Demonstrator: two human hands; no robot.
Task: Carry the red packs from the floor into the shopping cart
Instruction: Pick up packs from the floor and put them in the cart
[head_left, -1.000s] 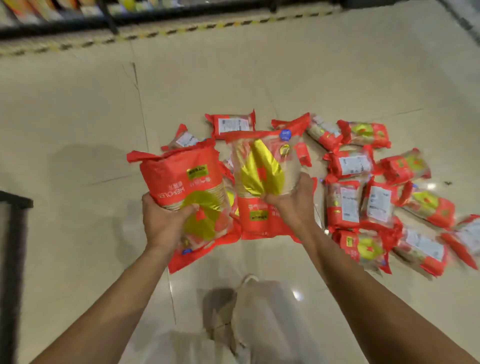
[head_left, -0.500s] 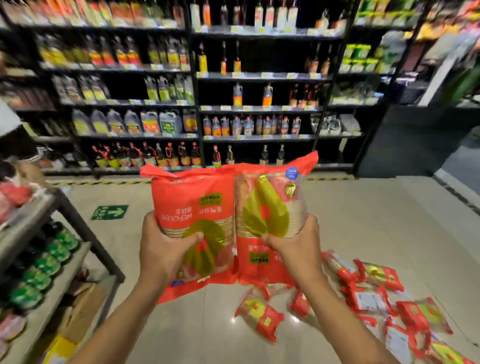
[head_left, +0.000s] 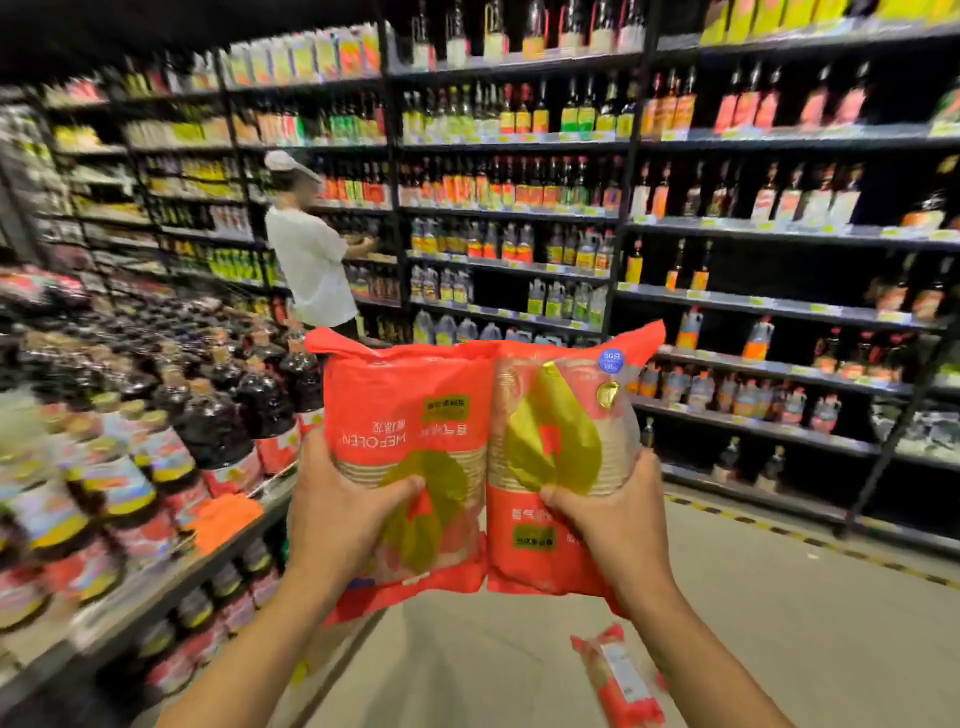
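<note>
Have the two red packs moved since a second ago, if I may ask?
Yes: the red packs rose away from the floor, up before the bottle shelves.

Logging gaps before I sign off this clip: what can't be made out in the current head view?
- Shopping cart: not in the head view; its place is unknown.
- Floor: one blurred red pack at the bottom edge, which cuts off any others.
- Left hand, right hand: fingers, bar thumbs, hidden behind the left pack and right pack.
- Bottles on the left: labels smeared by motion blur.
- Far price tags: too small to read.
</note>
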